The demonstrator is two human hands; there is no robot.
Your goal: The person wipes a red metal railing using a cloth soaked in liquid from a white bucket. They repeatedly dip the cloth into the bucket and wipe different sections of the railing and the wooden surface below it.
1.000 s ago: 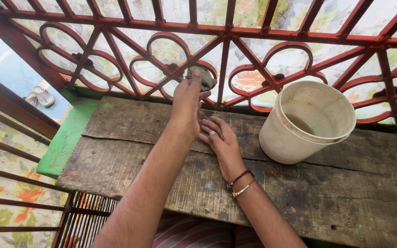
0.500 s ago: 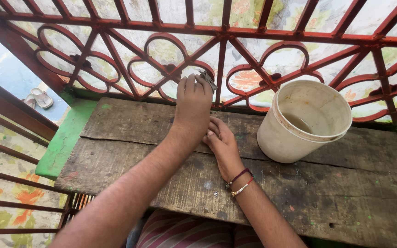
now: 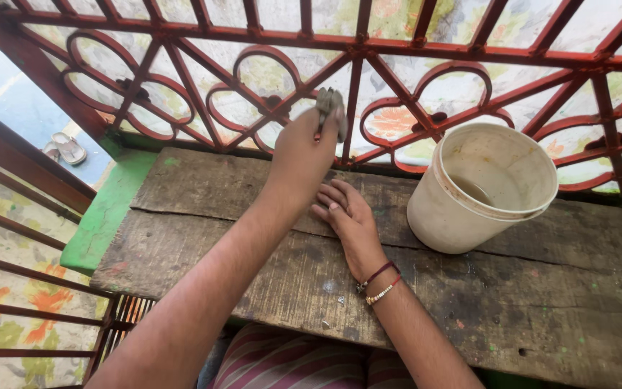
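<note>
Taking the cream bucket (image 3: 482,189) as the landmark: far to its left, past the bench's (image 3: 203,238) end, a pair of sandals (image 3: 64,148) lies on the ground below, beside a green ledge (image 3: 102,216). Nearer the bucket, the left hand (image 3: 298,155) is raised off the bench — its grip pinched tight on a small grey rag (image 3: 330,104) pressed against the red iron grille (image 3: 354,79), at a bar crossing up and left of the bucket's rim. The step in hand looks like rubbing that bar; carrying it on calls for sliding the rag along the curl without snagging in the narrow gaps. The right hand (image 3: 347,220) lies flat, grip loose and empty, on the bench just left of the bucket. The bucket stands close to the grille; bare planks run on to its right.
</note>
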